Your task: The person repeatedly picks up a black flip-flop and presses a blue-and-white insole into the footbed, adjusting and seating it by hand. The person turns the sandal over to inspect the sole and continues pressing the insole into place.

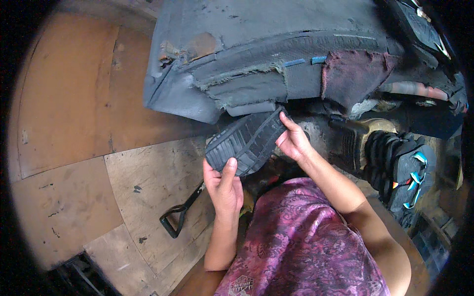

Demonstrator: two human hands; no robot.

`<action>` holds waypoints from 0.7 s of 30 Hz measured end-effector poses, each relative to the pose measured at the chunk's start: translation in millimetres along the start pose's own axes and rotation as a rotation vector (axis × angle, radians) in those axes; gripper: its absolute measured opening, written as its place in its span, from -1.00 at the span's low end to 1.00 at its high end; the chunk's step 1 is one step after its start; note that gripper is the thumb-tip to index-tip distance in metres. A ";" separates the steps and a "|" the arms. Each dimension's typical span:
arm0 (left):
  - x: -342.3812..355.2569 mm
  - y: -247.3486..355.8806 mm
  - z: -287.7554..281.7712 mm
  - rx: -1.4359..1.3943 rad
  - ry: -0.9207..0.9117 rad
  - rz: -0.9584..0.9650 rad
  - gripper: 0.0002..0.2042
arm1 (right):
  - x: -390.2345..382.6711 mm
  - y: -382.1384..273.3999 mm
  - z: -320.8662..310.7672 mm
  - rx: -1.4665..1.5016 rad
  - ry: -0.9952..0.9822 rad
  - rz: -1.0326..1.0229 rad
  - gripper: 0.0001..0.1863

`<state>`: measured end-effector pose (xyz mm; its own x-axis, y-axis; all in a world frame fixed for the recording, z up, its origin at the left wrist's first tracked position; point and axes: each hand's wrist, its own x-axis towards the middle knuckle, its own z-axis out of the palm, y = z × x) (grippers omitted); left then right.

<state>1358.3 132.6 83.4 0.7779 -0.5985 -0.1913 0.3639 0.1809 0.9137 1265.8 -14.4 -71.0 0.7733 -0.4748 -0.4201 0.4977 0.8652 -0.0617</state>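
A black ridged sole-shaped piece (pixel 247 139) is held tilted between my two hands, just below the padded edge of a worn grey workbench (pixel 256 29). My left hand (pixel 223 183) grips its lower-left end, thumb lying on the ridged face. My right hand (pixel 292 138) grips its upper-right end with the thumb on top. Frayed cloth patches, one green (pixel 247 86) and one maroon (pixel 355 74), cover the bench edge above it.
At the right, several black slippers or soles (pixel 387 167) are stacked, some with light blue straps. A black D-shaped handle (pixel 173 227) stands out below my left hand over the wooden board floor (pixel 64 197). A dark object (pixel 419 29) lies on the bench's right end.
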 end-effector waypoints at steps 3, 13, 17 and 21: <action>-3.9 16.7 0.6 0.004 -0.004 0.008 -0.61 | -4.7 11.3 8.6 0.017 0.012 0.035 -0.58; -33.7 30.7 -33.8 -0.005 0.047 0.037 -0.55 | -26.3 19.7 29.6 -0.012 -0.071 0.049 -0.61; -47.1 36.8 -43.9 -0.065 0.090 0.014 -0.56 | -33.7 21.4 32.2 -0.051 -0.086 0.076 -0.60; -29.9 22.6 -40.7 -0.099 0.127 -0.054 -0.59 | -23.2 7.8 33.7 -0.050 -0.010 0.123 -0.63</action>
<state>1364.1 186.3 95.2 0.8124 -0.5067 -0.2884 0.4503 0.2310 0.8625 1265.0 -2.1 -31.3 0.8316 -0.3655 -0.4181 0.3786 0.9239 -0.0548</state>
